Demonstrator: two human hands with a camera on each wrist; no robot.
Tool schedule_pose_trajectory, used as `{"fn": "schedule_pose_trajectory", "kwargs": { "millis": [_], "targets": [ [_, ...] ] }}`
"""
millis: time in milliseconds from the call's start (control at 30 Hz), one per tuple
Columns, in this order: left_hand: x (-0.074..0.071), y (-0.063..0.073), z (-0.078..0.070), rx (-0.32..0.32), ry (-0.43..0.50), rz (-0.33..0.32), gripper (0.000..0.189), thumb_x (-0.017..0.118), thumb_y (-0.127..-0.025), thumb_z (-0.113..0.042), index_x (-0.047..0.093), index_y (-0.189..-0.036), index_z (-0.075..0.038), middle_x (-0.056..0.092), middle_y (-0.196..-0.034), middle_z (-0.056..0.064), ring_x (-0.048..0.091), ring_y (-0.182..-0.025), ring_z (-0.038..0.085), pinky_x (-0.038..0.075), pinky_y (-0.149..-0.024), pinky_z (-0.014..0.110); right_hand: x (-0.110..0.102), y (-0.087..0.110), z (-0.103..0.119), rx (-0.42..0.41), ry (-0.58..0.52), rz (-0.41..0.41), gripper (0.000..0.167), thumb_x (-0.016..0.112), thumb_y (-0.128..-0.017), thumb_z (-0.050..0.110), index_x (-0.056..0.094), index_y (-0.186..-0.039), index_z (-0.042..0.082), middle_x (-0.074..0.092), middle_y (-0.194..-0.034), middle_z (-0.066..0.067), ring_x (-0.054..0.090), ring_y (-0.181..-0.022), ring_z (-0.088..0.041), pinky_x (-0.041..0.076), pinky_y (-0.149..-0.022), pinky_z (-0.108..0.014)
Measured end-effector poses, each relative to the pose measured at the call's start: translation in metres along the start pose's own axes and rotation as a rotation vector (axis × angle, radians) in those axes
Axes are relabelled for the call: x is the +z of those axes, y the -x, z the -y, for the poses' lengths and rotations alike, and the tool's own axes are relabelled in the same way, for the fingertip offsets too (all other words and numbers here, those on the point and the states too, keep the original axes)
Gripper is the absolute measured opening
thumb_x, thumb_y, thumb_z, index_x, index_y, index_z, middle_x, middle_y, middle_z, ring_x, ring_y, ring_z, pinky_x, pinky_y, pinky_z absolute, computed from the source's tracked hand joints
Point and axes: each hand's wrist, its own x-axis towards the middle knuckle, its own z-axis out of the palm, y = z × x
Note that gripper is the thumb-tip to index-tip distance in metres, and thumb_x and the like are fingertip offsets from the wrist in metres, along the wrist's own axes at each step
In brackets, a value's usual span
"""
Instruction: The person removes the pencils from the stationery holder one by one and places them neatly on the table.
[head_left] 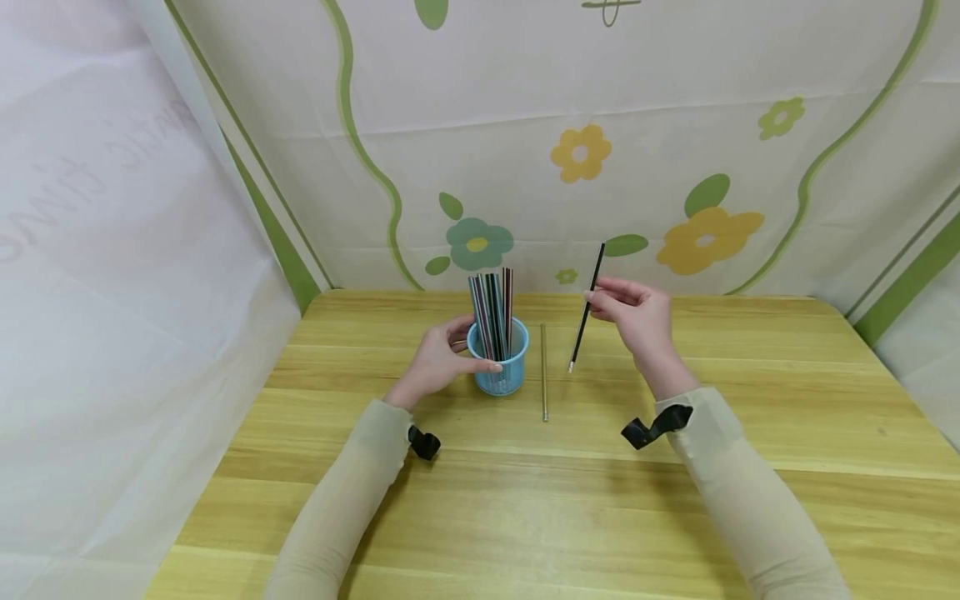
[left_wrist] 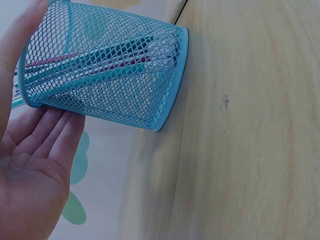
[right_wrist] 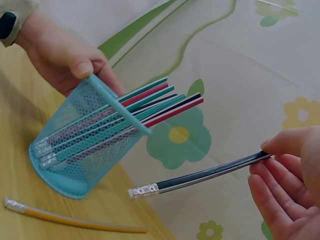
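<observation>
Flowered cloth (head_left: 480,158) beyond wooden worktop (head_left: 540,508). With left hand (head_left: 437,358), grips blue mesh cup (head_left: 510,377) by rim, thumb on near side, pencils (head_left: 490,312) bundled inside. With right hand (head_left: 640,321), pinches black pencil (head_left: 580,335) between thumb and fingers, clear of worktop, right of cup; long axis steeply tilted, eraser end lowest and nearest cup. Between hands, yellow pencil (head_left: 544,375) flat, eraser end toward body.

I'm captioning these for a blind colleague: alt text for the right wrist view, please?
A right hand pinches a dark pencil near a blue mesh cup of pencils that the left hand holds. A yellow pencil lies on the wooden table.
</observation>
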Motion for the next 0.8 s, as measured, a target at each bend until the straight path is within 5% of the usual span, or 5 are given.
{"fn": "schedule_pose_trajectory", "kwargs": {
  "millis": [300,500,800],
  "targets": [
    [0.000,0.001,-0.002,-0.008,-0.023,-0.002,0.082,0.096,-0.073,-0.026,0.056,-0.143,-0.010,0.064,-0.131,-0.001,0.061,-0.120,0.020,0.049,-0.104,0.034,-0.003,0.003,-0.024,0.074,0.114,0.063,0.045,0.083,-0.089,0.016,0.068,-0.126,-0.005,0.075,-0.096,-0.003,0.073,-0.080,-0.016,0.060,-0.083,-0.036],
    [0.000,0.001,-0.002,-0.005,-0.022,0.001,0.081,0.095,-0.074,-0.024,0.057,-0.143,-0.010,0.064,-0.131,-0.001,0.062,-0.119,0.018,0.049,-0.104,0.033,-0.004,0.008,-0.038,0.137,0.160,0.124,0.046,0.081,-0.090,0.017,0.067,-0.130,-0.002,0.074,-0.102,-0.009,0.074,-0.083,-0.016,0.056,-0.091,-0.048],
    [0.000,0.002,-0.001,-0.003,-0.018,0.003,0.081,0.095,-0.074,-0.024,0.056,-0.143,-0.010,0.064,-0.131,-0.001,0.062,-0.119,0.017,0.049,-0.103,0.032,-0.004,0.008,-0.058,0.200,0.213,0.184,0.044,0.079,-0.090,0.010,0.066,-0.129,-0.007,0.073,-0.108,-0.019,0.073,-0.082,-0.018,0.058,-0.090,-0.047]
  ]
}}
